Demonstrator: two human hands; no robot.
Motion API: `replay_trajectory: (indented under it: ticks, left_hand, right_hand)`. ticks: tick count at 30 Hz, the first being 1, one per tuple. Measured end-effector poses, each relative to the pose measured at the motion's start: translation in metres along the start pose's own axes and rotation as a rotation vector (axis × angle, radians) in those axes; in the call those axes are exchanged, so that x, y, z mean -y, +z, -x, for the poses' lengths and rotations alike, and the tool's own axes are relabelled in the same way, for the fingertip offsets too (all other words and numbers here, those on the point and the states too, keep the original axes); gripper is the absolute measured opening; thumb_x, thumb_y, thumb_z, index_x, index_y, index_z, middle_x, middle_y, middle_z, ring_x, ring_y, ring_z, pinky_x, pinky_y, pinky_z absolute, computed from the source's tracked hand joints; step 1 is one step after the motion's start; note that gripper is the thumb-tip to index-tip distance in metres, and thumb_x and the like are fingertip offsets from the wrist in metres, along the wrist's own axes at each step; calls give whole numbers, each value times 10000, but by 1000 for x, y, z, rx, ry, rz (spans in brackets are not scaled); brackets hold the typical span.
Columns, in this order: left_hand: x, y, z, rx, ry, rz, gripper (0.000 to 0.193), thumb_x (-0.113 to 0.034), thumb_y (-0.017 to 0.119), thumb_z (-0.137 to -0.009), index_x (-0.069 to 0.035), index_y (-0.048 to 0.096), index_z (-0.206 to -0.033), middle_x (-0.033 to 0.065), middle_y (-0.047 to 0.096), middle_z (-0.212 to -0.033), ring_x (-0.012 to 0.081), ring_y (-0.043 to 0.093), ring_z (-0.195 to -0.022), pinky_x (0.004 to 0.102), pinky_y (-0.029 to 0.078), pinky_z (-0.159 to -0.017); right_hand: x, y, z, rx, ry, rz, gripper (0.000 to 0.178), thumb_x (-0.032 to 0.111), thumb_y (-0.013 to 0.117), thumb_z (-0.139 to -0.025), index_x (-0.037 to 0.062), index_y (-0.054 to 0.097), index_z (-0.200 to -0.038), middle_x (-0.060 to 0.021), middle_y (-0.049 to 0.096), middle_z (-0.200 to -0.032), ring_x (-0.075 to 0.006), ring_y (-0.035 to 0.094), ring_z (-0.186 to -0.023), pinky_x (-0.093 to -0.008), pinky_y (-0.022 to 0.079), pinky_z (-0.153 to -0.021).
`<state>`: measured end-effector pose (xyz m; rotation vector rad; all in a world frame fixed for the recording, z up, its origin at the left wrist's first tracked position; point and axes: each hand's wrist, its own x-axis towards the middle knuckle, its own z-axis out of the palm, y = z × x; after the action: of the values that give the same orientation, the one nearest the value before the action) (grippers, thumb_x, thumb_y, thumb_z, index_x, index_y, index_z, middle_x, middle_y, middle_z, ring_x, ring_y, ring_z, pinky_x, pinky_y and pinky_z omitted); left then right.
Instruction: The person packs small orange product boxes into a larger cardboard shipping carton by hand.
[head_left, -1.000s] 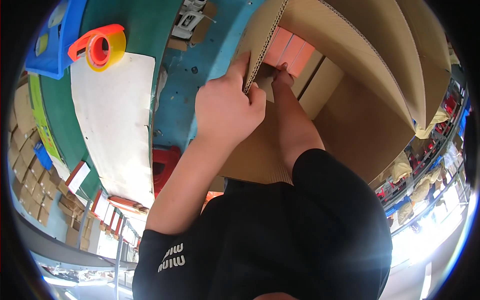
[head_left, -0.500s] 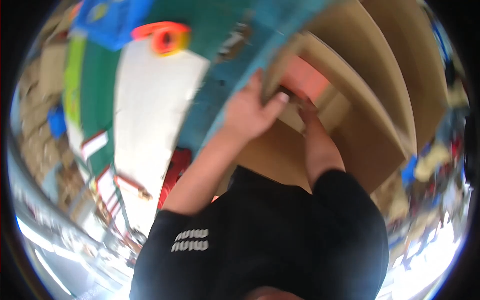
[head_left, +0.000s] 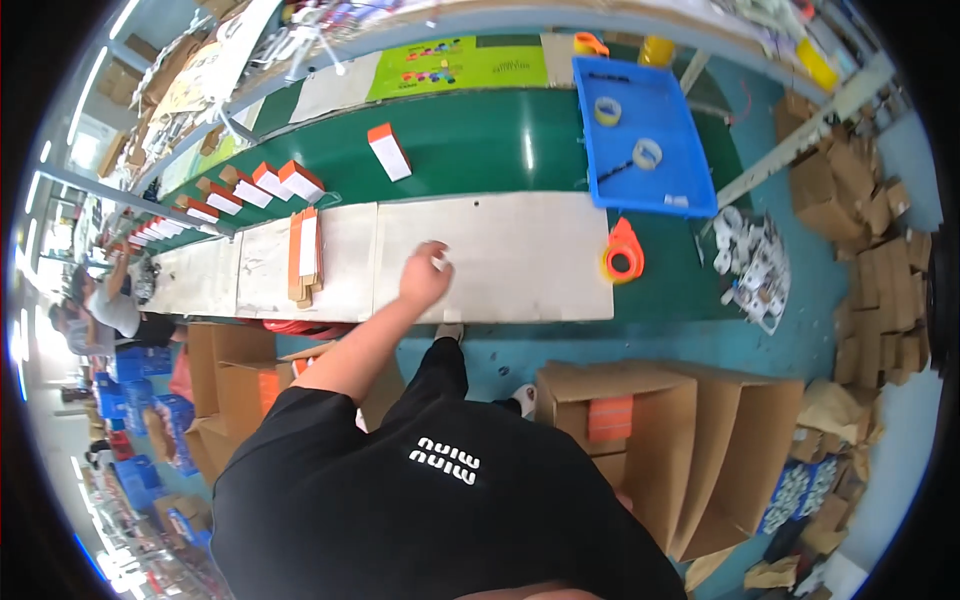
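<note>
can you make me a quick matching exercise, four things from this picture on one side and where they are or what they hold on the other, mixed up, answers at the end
Things
1. left hand
2. blue tray
3. orange packs
4. orange-and-white stack

Places and states
A. inside an open brown carton
B. lying on the bench, left of the hand
C. has two tape rolls lying in it
D. over the pale sheet, fingers loosely curled

Pairs: 1-D, 2-C, 3-A, 4-B

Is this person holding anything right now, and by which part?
Nothing shows in the left hand, loosely curled over the pale sheet; the right hand is hidden, so its hold cannot be told.
</note>
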<state>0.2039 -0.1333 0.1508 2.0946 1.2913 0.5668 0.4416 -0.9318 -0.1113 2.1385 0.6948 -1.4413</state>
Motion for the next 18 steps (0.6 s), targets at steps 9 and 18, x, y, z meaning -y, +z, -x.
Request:
replay_trajectory:
  ticks: [9,18]
  left_hand:
    - [87,-96,-269,-142,-193,-450,802,-120,751,-789,-169,419,-1517,183,336,-1583,391,432,-1405,477,505,-1077]
    - [130,-118,-295,337,448,-267,588,-63,776,-709,-179,656,-1273,131,635,-1263,366,647,-1133,438,544,-984]
  right_hand:
    - [97,-189,131,-1378,592,-987,376,88,539,-981,26,628,-1341,-174,700,-1183,-281,685,-1063,-362,547,-918]
    - [470,-422,257,-1318,-471,-1076,530,19,637,-961,10,473,-1465,-150,568,-1376,-238,607,-1186,-359,496,-1006]
